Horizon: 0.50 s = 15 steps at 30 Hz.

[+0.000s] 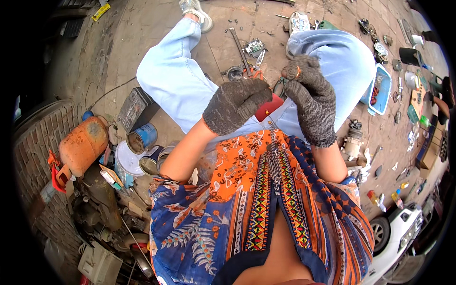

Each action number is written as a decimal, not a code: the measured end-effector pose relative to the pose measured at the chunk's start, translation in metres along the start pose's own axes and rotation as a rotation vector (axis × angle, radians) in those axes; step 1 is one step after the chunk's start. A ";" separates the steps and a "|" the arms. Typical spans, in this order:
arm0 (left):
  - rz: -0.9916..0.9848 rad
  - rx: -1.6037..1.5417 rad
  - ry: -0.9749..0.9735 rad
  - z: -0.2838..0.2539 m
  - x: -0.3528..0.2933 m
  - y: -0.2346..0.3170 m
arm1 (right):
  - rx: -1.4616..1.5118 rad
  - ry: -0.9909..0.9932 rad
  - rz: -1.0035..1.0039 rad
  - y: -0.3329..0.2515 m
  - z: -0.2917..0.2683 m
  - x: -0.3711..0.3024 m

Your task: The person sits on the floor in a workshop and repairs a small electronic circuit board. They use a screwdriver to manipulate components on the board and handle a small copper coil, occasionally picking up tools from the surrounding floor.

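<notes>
Both hands wear dark grey knitted work gloves and are raised over my lap, a small gap between them. My left hand (237, 105) is closed, its thumb and fingers pressed together toward the right; what they pinch, if anything, is hidden. My right hand (311, 99) is closed too, with its fingers curled inward and a small bit of orange showing at the fingertips. What it grips is too small to make out. Below and between the hands shows a red surface (269, 108) between my legs. On the ground beyond lie orange-handled pliers (259, 64), a long metal bar (241, 51) and a circuit board (254, 48).
At left stand an orange gas cylinder (84, 146), a blue can (142, 137), a white bucket (129, 159) and a dark metal box (135, 110). To the right are a blue basin (381, 90) and scattered machine parts (353, 140). A white car (399, 240) is at lower right.
</notes>
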<state>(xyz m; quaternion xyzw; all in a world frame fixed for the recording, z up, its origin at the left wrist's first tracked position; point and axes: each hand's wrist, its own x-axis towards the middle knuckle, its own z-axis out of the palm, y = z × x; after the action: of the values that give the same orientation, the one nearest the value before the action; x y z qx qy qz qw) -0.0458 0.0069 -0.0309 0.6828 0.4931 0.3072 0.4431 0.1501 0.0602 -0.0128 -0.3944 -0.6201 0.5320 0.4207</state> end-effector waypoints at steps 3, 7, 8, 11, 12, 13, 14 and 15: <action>0.011 -0.115 -0.059 0.002 -0.003 0.015 | -0.051 0.097 -0.054 0.010 -0.001 -0.002; 0.033 -0.421 -0.072 0.028 -0.014 0.007 | 0.126 0.106 0.122 0.004 0.009 -0.015; -0.001 -0.482 -0.098 0.029 -0.016 0.008 | 0.116 0.106 0.133 0.006 0.010 -0.018; 0.129 -0.147 -0.054 0.021 -0.014 0.006 | -0.237 -0.020 -0.009 0.022 -0.003 -0.017; 0.145 -0.036 -0.058 0.009 -0.010 0.015 | -0.189 -0.050 0.021 0.019 -0.003 -0.014; 0.176 0.073 -0.070 -0.003 -0.003 0.024 | -0.151 -0.065 0.049 0.010 -0.004 -0.009; 0.153 0.155 -0.052 -0.014 -0.001 0.033 | -0.101 -0.095 0.080 0.004 -0.003 -0.006; 0.281 0.283 -0.007 -0.020 -0.002 0.028 | -0.125 -0.167 0.092 0.005 -0.008 -0.006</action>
<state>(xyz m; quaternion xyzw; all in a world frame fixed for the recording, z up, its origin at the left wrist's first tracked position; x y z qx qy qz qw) -0.0525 0.0072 0.0035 0.8013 0.4298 0.2913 0.2973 0.1593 0.0581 -0.0181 -0.4023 -0.6662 0.5419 0.3172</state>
